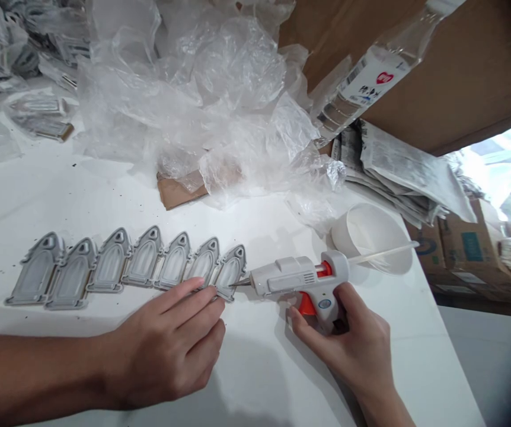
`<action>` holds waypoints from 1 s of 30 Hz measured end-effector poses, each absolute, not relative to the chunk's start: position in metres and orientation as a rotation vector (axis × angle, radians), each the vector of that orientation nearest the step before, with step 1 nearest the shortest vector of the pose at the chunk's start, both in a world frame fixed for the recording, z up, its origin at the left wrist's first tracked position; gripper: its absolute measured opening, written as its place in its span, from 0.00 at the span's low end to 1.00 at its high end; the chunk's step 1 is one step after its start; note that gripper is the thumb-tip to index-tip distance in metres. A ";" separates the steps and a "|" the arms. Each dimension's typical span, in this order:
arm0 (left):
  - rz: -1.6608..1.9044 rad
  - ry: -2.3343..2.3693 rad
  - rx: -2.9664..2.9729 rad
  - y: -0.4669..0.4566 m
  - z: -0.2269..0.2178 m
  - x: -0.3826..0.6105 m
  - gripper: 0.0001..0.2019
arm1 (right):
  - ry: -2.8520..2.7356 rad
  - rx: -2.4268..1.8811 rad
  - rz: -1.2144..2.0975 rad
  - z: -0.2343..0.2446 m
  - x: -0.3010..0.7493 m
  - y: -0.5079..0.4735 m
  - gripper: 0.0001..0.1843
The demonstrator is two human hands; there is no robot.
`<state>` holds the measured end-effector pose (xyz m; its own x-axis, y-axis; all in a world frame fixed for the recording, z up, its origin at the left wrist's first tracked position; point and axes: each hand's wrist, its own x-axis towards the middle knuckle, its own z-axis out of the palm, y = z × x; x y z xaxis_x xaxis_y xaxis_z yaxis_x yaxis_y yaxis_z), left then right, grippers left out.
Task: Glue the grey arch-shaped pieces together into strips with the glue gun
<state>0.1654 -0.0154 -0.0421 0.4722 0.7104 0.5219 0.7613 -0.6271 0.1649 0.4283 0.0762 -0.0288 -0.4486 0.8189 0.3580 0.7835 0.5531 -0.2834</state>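
Observation:
Several grey arch-shaped pieces, pointed like little Gothic windows, lie side by side in a row on the white table. My left hand [171,344] comes in from the left, its index and middle fingers stretched to the lower edges of the two rightmost pieces. Those fingertips touch or cover the bottom of the second piece from the right; the thumb is hidden. A white hot glue gun [288,276] with an orange trigger is gripped by my right hand [357,344]. Its metal nozzle points left, at the rightmost arch piece [232,268]. A translucent glue stick [384,252] sticks out behind.
Crumpled clear plastic bags [193,89] cover the back, with a brown cardboard piece [179,190] under them. More wrapped pieces [42,110] lie back left. A white bowl [371,231], a plastic bottle [362,83] and stacked newspapers [411,166] stand at right. Cardboard boxes [469,243] sit beyond the table edge.

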 end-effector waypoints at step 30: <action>-0.842 -1.309 -2.628 -0.016 -0.043 0.165 0.07 | -2.362 -1.301 0.112 -0.028 0.429 0.075 0.17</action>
